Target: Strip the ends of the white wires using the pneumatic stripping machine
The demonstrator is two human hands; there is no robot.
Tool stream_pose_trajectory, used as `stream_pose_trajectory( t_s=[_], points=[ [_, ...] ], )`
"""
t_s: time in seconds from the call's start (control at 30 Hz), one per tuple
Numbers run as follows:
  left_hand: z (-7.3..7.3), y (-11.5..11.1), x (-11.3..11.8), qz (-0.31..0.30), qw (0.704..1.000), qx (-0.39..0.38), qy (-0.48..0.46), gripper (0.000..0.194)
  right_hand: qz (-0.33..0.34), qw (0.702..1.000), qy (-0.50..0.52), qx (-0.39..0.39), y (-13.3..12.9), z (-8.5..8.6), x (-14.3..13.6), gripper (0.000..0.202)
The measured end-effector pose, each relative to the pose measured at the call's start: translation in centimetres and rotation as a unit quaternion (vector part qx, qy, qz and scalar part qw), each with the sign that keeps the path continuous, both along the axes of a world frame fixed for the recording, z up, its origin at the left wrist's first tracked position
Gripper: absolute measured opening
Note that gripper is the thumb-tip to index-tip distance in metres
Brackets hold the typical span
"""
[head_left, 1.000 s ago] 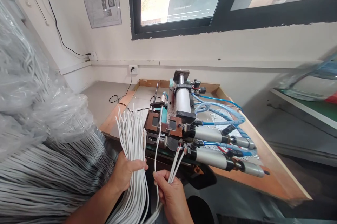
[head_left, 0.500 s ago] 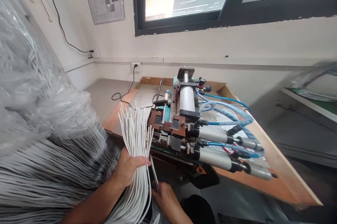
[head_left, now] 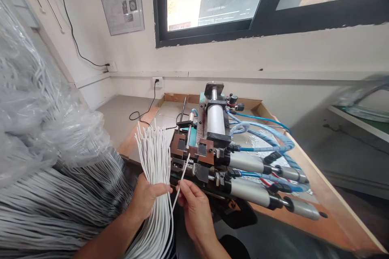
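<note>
My left hand [head_left: 148,195] is wrapped round a thick bundle of white cables [head_left: 155,157], whose cut ends fan upward. Just right of it, my right hand [head_left: 193,204] pinches a single white cable [head_left: 184,170] between thumb and fingers. That cable's tip points up at the front of a pneumatic machine [head_left: 206,149], near its brown plates; whether it touches them I cannot tell. Below my left hand, the bundle hangs down and curves out of the bottom of the view.
Many more grey-white cables [head_left: 54,210], partly under clear plastic [head_left: 51,121], fill the left side. Silver cylinders [head_left: 251,192] and blue hoses [head_left: 267,149] extend right on the wood-edged table [head_left: 343,226]. A shelf [head_left: 361,123] stands at the far right.
My right hand has risen from below the bundle to beside my left hand, and now pinches one cable held apart from the rest. The view has shifted slightly.
</note>
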State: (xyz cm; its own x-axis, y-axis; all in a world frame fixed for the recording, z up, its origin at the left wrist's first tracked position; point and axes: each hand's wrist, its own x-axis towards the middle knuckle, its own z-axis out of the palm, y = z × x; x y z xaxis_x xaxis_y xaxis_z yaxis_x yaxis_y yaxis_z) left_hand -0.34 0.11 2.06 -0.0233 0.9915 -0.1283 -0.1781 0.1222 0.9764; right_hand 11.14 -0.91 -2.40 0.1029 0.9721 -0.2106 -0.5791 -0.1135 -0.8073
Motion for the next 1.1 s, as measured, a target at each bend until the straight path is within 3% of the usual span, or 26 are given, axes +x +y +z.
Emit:
stream_pose_trajectory(
  t_s=[0.13,0.27,0.43,0.6,0.77,0.97,1.1],
  points=[
    [0.3,0.7,0.0,0.013,1.0,-0.013,-0.005,0.014,-0.007,0.99,0.13,-0.06,0.5,0.5,0.2,0.019],
    [1.0,1.2,0.2,0.018,1.0,-0.016,-0.018,0.015,0.0,0.976,0.196,-0.096,1.2,1.0,0.4,0.021],
    [1.1,1.2,0.6,0.017,1.0,-0.017,-0.018,0.017,0.019,0.968,0.222,-0.12,1.4,1.0,0.4,0.02],
    [0.7,0.8,0.9,-0.032,0.999,-0.024,-0.001,0.015,0.104,0.976,0.176,-0.077,1.0,1.7,0.0,0.024],
    [0.8,0.6,1.0,-0.016,0.998,0.032,0.056,0.017,0.03,0.996,0.069,-0.053,0.6,1.6,-0.2,0.026],
    [0.7,0.7,0.7,-0.012,1.0,-0.015,0.023,0.011,-0.04,0.99,0.099,-0.092,0.3,1.0,0.1,0.026],
    [0.8,1.0,0.5,-0.005,1.0,-0.028,-0.011,0.013,-0.043,0.981,0.144,-0.125,0.8,1.1,0.2,0.027]
  ],
)
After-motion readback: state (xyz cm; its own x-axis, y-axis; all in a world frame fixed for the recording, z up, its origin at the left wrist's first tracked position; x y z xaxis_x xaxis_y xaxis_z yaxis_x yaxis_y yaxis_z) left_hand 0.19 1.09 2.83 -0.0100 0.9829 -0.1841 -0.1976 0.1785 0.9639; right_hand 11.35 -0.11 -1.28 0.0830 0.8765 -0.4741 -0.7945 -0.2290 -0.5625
